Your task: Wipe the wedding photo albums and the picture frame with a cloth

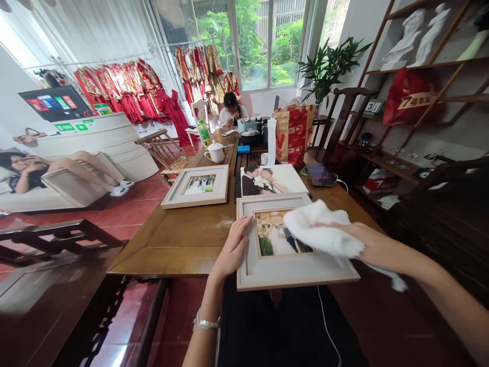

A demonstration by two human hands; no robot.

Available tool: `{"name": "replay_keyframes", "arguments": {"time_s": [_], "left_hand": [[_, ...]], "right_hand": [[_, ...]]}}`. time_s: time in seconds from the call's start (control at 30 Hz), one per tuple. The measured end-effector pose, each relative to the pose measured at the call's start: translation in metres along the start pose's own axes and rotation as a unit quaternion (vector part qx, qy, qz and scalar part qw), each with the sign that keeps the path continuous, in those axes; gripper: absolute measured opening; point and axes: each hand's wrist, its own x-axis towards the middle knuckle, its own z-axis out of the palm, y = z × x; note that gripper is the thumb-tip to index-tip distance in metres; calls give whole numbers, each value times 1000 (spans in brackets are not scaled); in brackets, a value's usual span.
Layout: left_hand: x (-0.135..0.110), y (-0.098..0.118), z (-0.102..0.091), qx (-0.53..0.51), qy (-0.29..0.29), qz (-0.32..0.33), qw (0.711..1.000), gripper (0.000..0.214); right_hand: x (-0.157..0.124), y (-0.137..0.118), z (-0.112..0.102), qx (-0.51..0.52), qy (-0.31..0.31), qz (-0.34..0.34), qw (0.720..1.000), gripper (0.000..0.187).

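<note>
Jutting past the near edge of the tabletop (179,239), the near frame (275,271) is touched at nine o'clock by the left hand (232,250), its fingers laid over the border; whether they are clamped cannot be told. Toward two o'clock, the white cloth (309,229) is clamped in the right hand's (361,237) fingers. A second frame (171,195) is set at ten o'clock.

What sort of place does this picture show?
Probably a wedding photo studio or bridal shop: red and gold garments hang at the back, a print of a couple in apparent wedding clothes is on the table, and the left hand rests on a framed photo.
</note>
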Motion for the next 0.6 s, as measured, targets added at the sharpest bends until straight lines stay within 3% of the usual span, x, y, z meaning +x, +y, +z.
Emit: {"name": "replay_keyframes", "arguments": {"time_s": [0.07, 0.13, 0.3, 0.43, 0.6], "left_hand": [[0, 1, 0, 0, -1, -4, 1000, 48], [-1, 1, 0, -1, -1, -4, 1000, 48], [-2, 1, 0, -1, 4, 3, 1000, 48], [-1, -1, 0, 0, 2, 2, 1000, 49], [0, -3, 0, 5, 1, 4, 1000, 50]], "right_hand": [[30, 12, 12, -68, 76, -10, 995, 50], [58, 19, 22, -108, 111, 2, 988, 53], [99, 12, 37, -160, 109, 25, 981, 67], [83, -13, 51, -148, 28, -41, 988, 75], [16, -49, 47, -69, -120, -109, 984, 83]]}}
